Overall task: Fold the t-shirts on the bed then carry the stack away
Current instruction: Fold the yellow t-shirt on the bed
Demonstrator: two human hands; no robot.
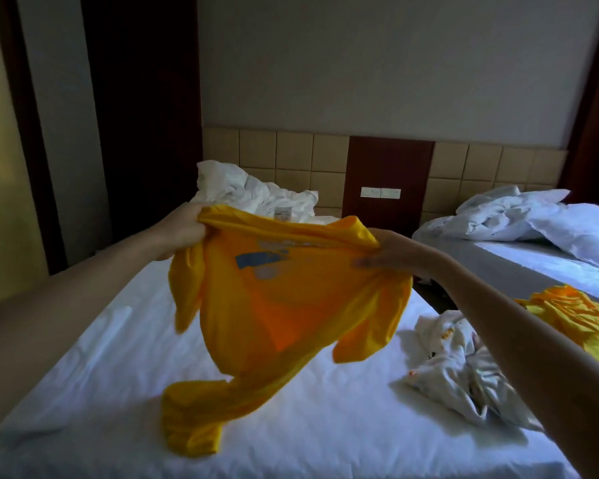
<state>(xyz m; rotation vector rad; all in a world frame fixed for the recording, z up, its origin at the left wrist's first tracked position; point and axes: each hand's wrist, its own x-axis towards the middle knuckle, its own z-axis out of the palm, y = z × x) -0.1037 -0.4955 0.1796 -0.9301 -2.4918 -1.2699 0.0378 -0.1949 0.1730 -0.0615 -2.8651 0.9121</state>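
The left arm (83, 288) reaches in from the near left and the right arm (519, 326) from the near right, both bare and stretched forward at about the same height. The left hand (182, 229) grips one top corner of the yellow t-shirt (284, 305). The right hand (393, 252) pinches the opposite corner, its fingertips blurred.

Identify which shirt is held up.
The yellow t-shirt with blue print, gripped by left hand and right hand; the white shirt and second yellow shirt lie crumpled rightward.
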